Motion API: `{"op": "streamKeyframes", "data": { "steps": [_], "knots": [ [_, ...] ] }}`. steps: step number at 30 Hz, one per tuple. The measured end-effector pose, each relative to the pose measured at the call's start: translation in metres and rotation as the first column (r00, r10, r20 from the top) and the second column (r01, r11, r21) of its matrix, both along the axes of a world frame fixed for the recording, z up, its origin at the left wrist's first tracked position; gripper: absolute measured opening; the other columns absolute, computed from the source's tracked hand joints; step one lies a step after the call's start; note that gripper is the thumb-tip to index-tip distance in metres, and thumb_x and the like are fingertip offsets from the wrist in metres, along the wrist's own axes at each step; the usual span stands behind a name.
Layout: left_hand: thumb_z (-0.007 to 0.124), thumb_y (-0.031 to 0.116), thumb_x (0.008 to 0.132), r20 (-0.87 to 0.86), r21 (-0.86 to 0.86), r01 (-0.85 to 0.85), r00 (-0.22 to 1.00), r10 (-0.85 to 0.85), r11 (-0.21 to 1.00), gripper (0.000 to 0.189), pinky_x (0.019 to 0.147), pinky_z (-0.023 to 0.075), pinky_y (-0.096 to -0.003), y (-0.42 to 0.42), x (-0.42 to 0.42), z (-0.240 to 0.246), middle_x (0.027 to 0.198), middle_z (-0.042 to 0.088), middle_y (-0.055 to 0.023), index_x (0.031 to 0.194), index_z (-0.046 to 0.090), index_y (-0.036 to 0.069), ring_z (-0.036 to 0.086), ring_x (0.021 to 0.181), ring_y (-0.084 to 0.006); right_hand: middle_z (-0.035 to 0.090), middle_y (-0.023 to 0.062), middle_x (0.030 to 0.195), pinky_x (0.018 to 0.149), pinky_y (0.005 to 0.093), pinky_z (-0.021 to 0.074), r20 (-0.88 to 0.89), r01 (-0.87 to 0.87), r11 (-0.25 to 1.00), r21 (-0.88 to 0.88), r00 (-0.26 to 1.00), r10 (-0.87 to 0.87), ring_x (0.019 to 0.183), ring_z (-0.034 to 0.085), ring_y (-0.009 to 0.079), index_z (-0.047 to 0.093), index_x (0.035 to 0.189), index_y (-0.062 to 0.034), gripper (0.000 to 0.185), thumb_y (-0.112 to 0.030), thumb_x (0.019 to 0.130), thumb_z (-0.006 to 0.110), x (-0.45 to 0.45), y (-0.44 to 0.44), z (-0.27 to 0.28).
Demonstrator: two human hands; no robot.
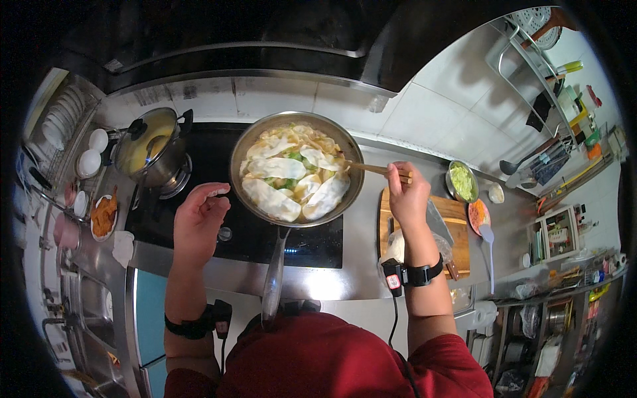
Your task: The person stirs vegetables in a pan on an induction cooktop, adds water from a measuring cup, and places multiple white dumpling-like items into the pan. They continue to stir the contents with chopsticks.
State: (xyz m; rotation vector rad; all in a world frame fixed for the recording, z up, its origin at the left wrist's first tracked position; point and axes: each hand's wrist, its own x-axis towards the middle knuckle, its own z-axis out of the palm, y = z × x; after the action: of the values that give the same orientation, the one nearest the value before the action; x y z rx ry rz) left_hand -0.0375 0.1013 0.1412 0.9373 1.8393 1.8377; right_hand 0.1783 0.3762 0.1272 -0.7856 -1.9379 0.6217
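Observation:
A long-handled metal frying pan (360,171) sits on the black cooktop, its handle (272,278) pointing back toward my body. Inside it, flat white pieces of dough (276,168) lie over a brothy mix with green vegetable bits (298,158). My right hand (409,191) grips wooden chopsticks (371,168) from the right side, and their tips reach into the food near the pan's right wall. Just left of the pan, my left hand (201,219) hovers with its fingers curled and apart, holding nothing. White residue, perhaps flour, shows on its fingertips.
A lidded pot (149,147) stands on a burner at left, near eggs (89,162) and a plate of fried food (103,219). Rightward are a cutting board (463,248) with a knife (440,224), a bowl of shredded greens (463,182) and a spatula (488,253). The range hood (239,59) overhangs the back.

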Motion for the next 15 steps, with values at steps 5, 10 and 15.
{"op": "streamKeyframes", "data": {
  "steps": [5, 10, 15],
  "knots": [
    [0.054, -0.003, 0.085, -0.038, -0.009, 0.005, 0.999, -0.005, 1.0, 0.02, 0.069, 0.0426, -0.019, 0.001, 0.0, 0.0, 0.102, 0.055, -0.0034, 0.104, 0.058, 0.002, 0.051, 0.077, -0.0058, 0.061, 0.0177, 0.071, 0.055, 0.0366, 0.0475, 0.194, 0.011, 0.993, 0.114, 0.98, -0.033, 0.06, 0.06, 0.0328, 0.061, 0.077, -0.0015, 0.017, -0.017, 0.082, 0.062, 0.002, -0.012, 0.0],
    [0.054, -0.004, 0.084, -0.058, 0.02, 0.015, 0.998, -0.014, 1.0, 0.021, 0.069, 0.0425, -0.0189, 0.001, -0.003, 0.0, 0.102, 0.055, -0.0035, 0.104, 0.058, 0.002, 0.051, 0.076, -0.006, 0.061, 0.0167, 0.07, 0.055, 0.0368, 0.0474, 0.254, -0.115, 0.988, 0.103, 0.963, 0.085, 0.059, 0.06, 0.0328, 0.061, 0.076, -0.0016, 0.016, -0.017, 0.082, 0.063, 0.014, -0.027, 0.005],
    [0.054, -0.005, 0.084, -0.055, -0.012, 0.005, 0.998, -0.006, 1.0, 0.022, 0.069, 0.0429, -0.0193, 0.0, -0.002, 0.002, 0.102, 0.055, -0.0041, 0.104, 0.057, 0.002, 0.051, 0.077, -0.0065, 0.061, 0.016, 0.074, 0.059, 0.0361, 0.0477, 0.186, -0.06, 0.998, -0.024, 0.98, 0.063, 0.065, 0.06, 0.0322, 0.061, 0.078, -0.0013, 0.015, -0.016, 0.082, 0.063, 0.016, -0.03, 0.017]
  ]
}}
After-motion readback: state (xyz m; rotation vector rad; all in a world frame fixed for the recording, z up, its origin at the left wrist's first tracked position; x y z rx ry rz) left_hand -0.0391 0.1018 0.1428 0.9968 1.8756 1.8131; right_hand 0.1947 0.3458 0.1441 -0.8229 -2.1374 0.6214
